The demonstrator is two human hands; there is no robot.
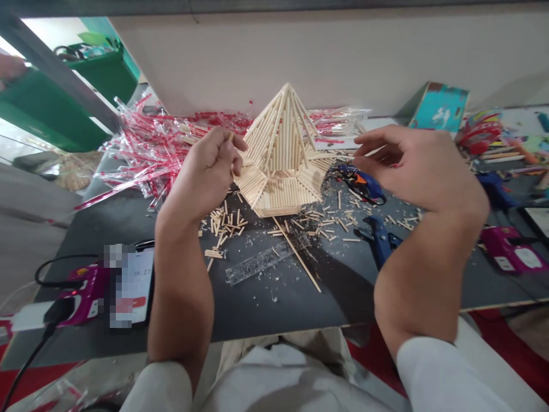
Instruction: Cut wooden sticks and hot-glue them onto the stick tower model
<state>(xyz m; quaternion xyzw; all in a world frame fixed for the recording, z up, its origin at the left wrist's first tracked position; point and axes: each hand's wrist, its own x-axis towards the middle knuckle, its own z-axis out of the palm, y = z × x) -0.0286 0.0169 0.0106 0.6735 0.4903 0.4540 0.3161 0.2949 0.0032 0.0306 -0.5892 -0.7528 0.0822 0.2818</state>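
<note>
Standing around the middle of the dark worktop point(257, 317), nearer its back edge than its front, is a pale stick model point(278, 191), with a tall pointed frame of slanting sticks rising over a flared, many-sided lower part; the left hand point(206, 166) is raised just beside its left flank, fingers curled in toward the thumb, and whether they grip a small piece I cannot tell; the right hand point(422, 166) is raised well apart from the model on its other side, fingers loosely bent, thumb and fingers parted, with nothing visible between them; a long thin stick point(300, 257) slants from under the model's front toward the front edge, crossing a clear ruler point(266, 260); short stick pieces point(225, 224) are heaped at the ruler's left end, more being scattered to the right; below the right hand lie a blue-and-orange tool point(364, 182) and, closer to the front edge, a blue plier-like tool point(381, 237); red-striped clear wrappers point(146, 146) pile up at the back left corner; a phone point(139, 286) and a purple box point(83, 292) sit by the front left corner; a second purple box point(510, 250) is near the right end; a turquoise board point(441, 109) leans against the wall panel point(300, 57) along the back edge.
</note>
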